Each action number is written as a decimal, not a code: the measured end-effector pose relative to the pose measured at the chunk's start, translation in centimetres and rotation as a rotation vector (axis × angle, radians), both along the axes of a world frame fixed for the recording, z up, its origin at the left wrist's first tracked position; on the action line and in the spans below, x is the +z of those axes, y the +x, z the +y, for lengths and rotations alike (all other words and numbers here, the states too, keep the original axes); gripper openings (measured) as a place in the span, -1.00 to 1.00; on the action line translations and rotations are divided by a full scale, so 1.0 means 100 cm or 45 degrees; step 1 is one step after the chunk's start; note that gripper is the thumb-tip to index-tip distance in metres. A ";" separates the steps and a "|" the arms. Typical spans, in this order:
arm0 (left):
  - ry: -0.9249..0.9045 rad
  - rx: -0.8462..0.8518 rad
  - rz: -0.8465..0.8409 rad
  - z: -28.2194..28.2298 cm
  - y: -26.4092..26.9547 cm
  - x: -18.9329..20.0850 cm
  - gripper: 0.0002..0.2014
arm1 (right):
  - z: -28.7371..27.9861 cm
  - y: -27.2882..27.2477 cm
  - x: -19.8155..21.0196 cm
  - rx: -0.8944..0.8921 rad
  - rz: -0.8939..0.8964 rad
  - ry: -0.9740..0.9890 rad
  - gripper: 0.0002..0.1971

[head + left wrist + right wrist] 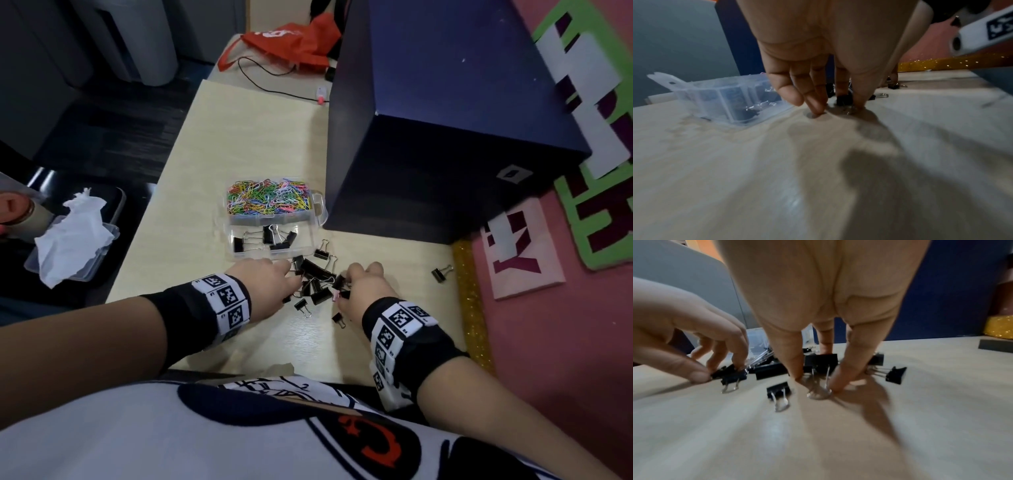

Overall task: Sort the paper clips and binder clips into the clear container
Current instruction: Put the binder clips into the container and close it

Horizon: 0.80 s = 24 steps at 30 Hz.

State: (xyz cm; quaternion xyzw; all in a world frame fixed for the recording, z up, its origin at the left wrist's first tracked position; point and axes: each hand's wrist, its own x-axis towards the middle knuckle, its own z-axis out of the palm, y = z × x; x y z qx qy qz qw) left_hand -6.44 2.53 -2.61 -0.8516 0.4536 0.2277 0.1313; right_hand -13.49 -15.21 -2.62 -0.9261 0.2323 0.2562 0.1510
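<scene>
both hands work the pile (317, 281) of black binder clips on the desk (219, 137), just in front of the container (320, 209). the left hand (265, 279) pinches a small clip (731, 374) at the pile's left edge between thumb and curled fingers. the right hand (363, 286) has thumb and a finger closed narrowly on either side of a larger clip (821, 361), fingertips down on the desk; whether it truly has it gripped, i cannot tell.

the container's far compartment holds the coloured paper clips (269, 197); its near one holds a few binder clips (270, 238).

risks, as i judge them: the wire handles in the pile overlap, so lifting one clip could drag a neighbour along and drop it short of the container. a weak pinch on the smooth black body could let it slip. a clip dropped too far back would land among the paper clips. one stray clip (442, 273) lies well to the right of the pile, near the desk's gold edge (471, 291), and is easy to miss.

the right hand's clip lies with its long axis running away from the container, body towards it, handles (819, 386) pointing back at the person. the loose clips point every way.
</scene>
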 end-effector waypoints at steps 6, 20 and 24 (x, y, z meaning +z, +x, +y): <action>-0.003 0.088 0.021 -0.004 0.000 -0.002 -0.74 | -0.011 -0.009 -0.005 0.003 -0.160 0.081 -0.76; -0.544 0.277 -0.178 0.023 0.031 0.021 -0.69 | 0.020 0.040 0.030 -0.099 -0.798 0.441 -0.70; -0.536 0.409 -0.236 0.030 0.047 0.026 -0.63 | 0.012 0.045 0.034 -0.089 -0.543 0.248 -0.61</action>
